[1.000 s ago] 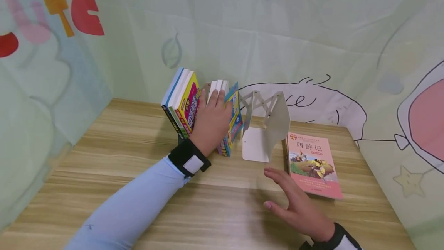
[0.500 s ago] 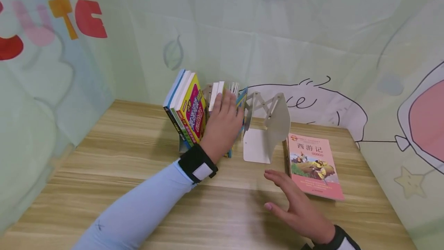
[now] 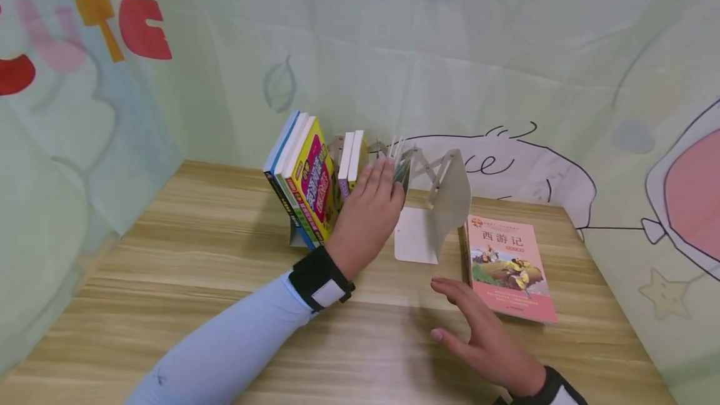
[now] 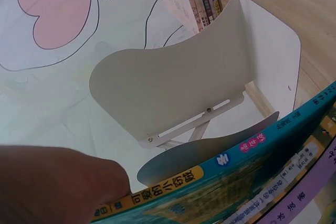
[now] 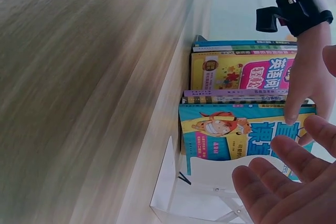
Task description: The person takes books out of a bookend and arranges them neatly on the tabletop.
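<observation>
- Tipping is the main risk, in my judgement: the teal book (image 5: 231, 135) could fall right onto the white rack's (image 3: 416, 236) inner plate if the left hand (image 3: 365, 220) pressed it too hard from the left.
- Slimmer books (image 3: 347, 155), just left of the hand, might be dragged along by its fingers, or topple for want of a close neighbour; a gap shows between their tops and the yellow book (image 3: 315, 183).
- The rack, jointed by crossed links, could perhaps spread or slide right if the books push against it.
- As for grip, the left hand reaches over the book tops, fingers mostly straight, thumb touching the teal book near its upper end; whether it pinches the book I cannot tell, since the far side is hidden.
- The right hand (image 3: 486, 339) holds nothing: fingers spread, thumb wide apart, above the near right of the table (image 3: 360, 355), beside the pink book (image 3: 506, 267).
</observation>
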Tool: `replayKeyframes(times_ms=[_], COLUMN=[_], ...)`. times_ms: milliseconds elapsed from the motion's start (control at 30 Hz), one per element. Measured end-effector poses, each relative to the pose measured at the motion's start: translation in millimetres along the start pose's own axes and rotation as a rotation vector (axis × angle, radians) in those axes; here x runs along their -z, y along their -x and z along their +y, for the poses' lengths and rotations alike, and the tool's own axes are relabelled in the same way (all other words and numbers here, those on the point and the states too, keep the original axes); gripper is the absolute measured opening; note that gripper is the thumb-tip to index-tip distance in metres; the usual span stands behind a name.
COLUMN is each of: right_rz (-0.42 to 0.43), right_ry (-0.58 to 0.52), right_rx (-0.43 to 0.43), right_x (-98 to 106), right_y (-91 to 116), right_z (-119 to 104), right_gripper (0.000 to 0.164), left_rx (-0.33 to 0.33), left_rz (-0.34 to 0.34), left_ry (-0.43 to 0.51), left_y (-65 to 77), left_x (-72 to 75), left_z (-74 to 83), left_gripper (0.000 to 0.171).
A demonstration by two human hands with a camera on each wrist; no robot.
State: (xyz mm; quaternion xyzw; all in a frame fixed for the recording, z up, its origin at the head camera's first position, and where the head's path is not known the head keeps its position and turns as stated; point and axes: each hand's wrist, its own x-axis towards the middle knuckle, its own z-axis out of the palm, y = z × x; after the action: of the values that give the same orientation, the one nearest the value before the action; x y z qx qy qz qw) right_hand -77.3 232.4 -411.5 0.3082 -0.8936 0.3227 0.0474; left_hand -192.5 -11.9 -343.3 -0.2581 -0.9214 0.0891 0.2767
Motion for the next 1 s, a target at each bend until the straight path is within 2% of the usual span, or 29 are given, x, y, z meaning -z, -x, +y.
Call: replayKeyframes(times_ms=[133, 367, 533, 767, 1000], right_rz=[-0.003, -0.001, 0.002, -0.005, 0.003], right_ry=[0.005, -0.005, -0.015, -0.006, -0.023], right_rx=[0.004, 0.003, 0.006, -0.012, -0.023], right_x=[-0.5, -1.4, -1.6, -1.1, 0.8], right_y=[-1.2, -2.2, -2.5, -1.2, 1.0], right_z=[-0.7, -1.0, -1.0, -1.4, -1.7], right_gripper=[0.069, 0.067, 0.067, 0.064, 0.062], left_rx=[-0.01, 0.01, -0.037, -0.062, -0.11], left_rz=[0.032, 0.032, 0.043, 0.076, 0.152], left_ry=[0.022, -0.01, 0.009, 0.052, 0.082], left_y=[4.2, 14.0, 19.4, 22.7, 35.9], left_x=[-0.3, 0.9, 2.3, 1.4, -3.3], left_z=[1.0, 2.7, 6.8, 7.3, 7.5], left_gripper=[0.037, 0.041, 0.045, 0.039, 0.035])
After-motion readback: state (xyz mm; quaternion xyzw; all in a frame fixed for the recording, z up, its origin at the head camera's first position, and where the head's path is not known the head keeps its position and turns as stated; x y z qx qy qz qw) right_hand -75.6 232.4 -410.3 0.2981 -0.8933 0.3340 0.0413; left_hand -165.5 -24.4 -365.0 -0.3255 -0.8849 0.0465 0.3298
